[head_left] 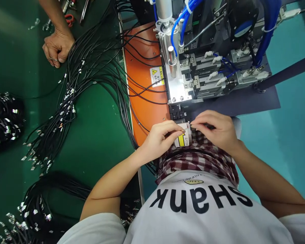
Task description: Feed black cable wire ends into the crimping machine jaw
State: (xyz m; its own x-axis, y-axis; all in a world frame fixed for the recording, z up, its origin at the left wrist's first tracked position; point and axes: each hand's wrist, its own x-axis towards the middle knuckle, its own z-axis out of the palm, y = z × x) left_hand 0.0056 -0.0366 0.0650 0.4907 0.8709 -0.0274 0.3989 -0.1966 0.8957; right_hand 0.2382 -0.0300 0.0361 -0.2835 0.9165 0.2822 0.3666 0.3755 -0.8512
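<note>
Grip of the left hand [162, 139] is narrow, with thumb and index finger close together; whether something thin is between them, I cannot tell. It lies over the labelled plate [187, 139], at the centre of the frame, just below the machine [178, 89]. The right hand [217, 130] is also narrow in its grip, with fingertips just beside the upper right corner of this plate; I cannot tell what it holds. Both grips point inward, facing each other. One black cable [138, 120] slants over the orange panel [154, 117], from upper left to lower right, and meets the left hand, which is clearly the nearer one. Its end is hidden there.
</note>
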